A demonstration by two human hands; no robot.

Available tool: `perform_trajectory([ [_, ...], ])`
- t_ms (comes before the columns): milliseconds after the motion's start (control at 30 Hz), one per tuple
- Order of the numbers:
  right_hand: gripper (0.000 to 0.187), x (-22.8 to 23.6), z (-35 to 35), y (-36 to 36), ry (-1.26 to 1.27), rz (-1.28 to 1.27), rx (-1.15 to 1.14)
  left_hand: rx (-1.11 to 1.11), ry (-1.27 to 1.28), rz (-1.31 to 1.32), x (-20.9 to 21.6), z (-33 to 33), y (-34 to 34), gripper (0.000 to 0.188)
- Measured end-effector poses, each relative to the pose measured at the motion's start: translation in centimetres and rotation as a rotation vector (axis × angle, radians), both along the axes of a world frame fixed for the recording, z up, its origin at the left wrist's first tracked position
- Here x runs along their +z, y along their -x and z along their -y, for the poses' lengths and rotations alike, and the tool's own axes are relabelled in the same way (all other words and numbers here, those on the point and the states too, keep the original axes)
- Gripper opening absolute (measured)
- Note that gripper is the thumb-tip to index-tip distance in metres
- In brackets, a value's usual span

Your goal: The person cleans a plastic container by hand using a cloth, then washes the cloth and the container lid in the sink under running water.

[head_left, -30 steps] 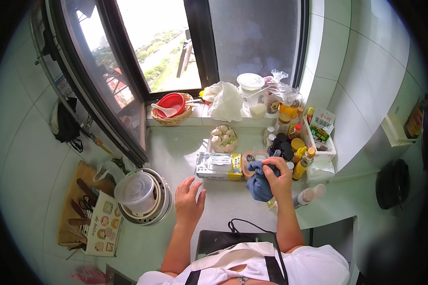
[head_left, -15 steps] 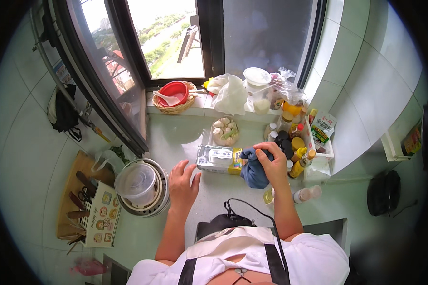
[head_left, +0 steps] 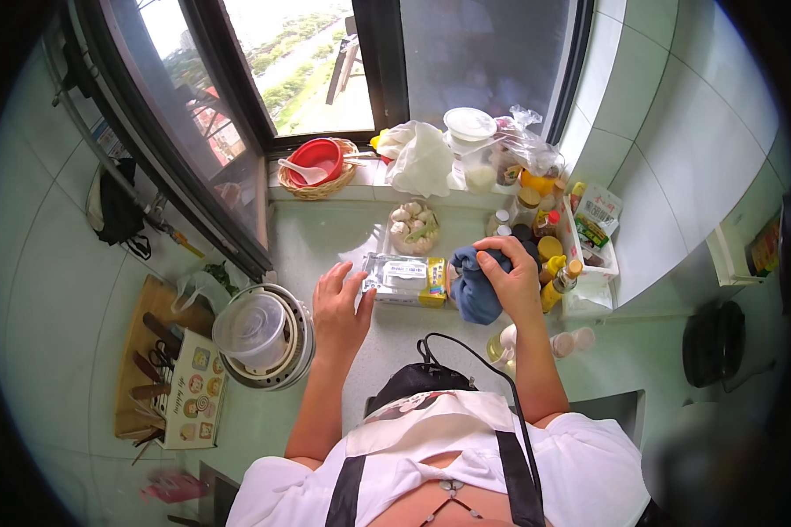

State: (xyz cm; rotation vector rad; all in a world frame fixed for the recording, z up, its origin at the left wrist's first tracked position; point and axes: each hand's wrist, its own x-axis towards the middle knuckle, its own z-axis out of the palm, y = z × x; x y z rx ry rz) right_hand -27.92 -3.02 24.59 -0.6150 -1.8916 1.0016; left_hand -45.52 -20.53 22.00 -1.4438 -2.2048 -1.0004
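Right hand [head_left: 511, 274] clenched around crumpled dark-blue cloth [head_left: 473, 285] near counter's back edge. Left hand [head_left: 338, 303] flat, fingers spread, touching clear plastic-wrapped rectangular packet [head_left: 404, 278] beside cloth.

Blue cloth [head_left: 476, 290] hides whatever the right hand [head_left: 511, 279] perhaps grips

One blue cloth [head_left: 475, 285] — one wrapped packet [head_left: 406, 279] — one red bowl [head_left: 318, 161] — one garlic tray [head_left: 412, 228].
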Motion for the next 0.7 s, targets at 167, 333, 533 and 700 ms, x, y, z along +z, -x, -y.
perform_trajectory([
  [167, 0.012, 0.0, -0.3, 0.2, -0.031, 0.026, -0.032, 0.007, 0.003, -0.031, -0.4, -0.2, 1.1, 0.025],
  [333, 0.011, -0.3, -0.6, 0.0, -0.002, -0.003, -0.057, 0.009, 0.042, -0.005, -0.7, -0.5, 2.0, 0.025],
  [533, 0.014, -0.4, -0.6, 0.4, -0.018, 0.004, -0.113, 0.001, 0.049, 0.005, -1.1, -1.5, 3.3, 0.027],
  [700, 0.018, -1.0, -0.7, 0.3, -0.02, 0.017, -0.166, -0.013, 0.069, -0.007, -1.6, -2.0, 4.0, 0.028],
])
